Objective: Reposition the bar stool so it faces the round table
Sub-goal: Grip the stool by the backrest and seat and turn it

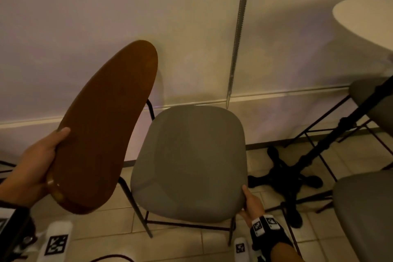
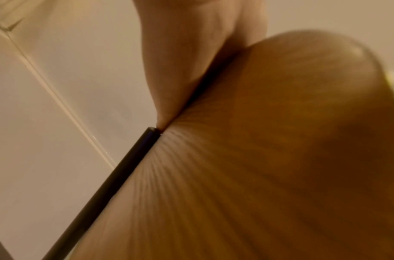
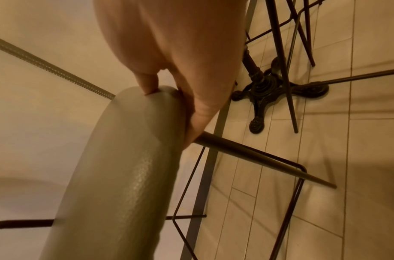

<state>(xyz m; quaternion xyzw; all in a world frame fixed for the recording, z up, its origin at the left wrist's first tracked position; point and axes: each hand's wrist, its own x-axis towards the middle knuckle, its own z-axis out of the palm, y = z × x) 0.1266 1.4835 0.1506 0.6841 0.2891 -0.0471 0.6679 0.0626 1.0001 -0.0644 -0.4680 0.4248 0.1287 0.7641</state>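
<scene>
The bar stool has a grey padded seat [image 1: 189,161], a brown wooden backrest [image 1: 102,130] and thin dark metal legs [image 1: 136,202]. It stands in front of me near the wall, its backrest on the left. My left hand [image 1: 36,166] grips the backrest's outer edge, thumb on the front face; the left wrist view shows the wood [image 2: 269,158] and a black frame tube [image 2: 115,179]. My right hand [image 1: 251,204] grips the seat's near right corner, thumb on top, fingers under the seat edge [image 3: 129,158]. The round white table [image 1: 365,19] is at the upper right.
The table's black cast-iron pedestal and base [image 1: 285,176] stand on the tiled floor right of the stool. Two more grey stools [image 1: 374,104] [image 1: 365,212] stand at the right edge. A pale wall with a metal strip [image 1: 238,34] runs behind.
</scene>
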